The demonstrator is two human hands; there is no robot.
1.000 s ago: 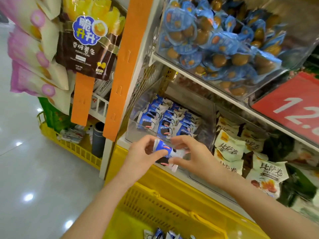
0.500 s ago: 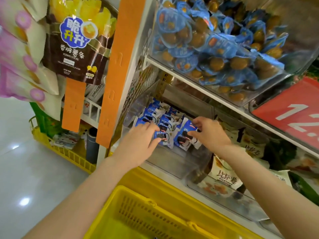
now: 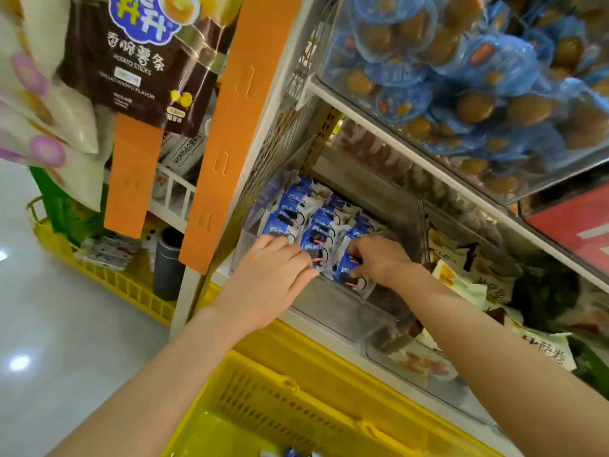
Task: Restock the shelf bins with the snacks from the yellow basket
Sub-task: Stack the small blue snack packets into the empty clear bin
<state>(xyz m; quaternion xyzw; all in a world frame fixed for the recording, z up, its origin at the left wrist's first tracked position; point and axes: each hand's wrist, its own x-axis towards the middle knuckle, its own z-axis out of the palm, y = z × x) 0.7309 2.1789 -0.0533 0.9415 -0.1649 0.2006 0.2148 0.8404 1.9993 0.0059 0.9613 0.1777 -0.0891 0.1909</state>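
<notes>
Blue snack packets [image 3: 298,222] line the clear bin [image 3: 329,308]; my left hand [image 3: 273,278] lies flat on them, my right hand [image 3: 379,258] pinches the front packet [image 3: 346,272].

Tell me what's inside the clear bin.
Blue-and-white snack packets, stood in rows toward the back of the clear bin. The left hand touches the front ones; the right hand pinches one. Packets under the hands and the bin floor beneath the rows are hidden.
</notes>
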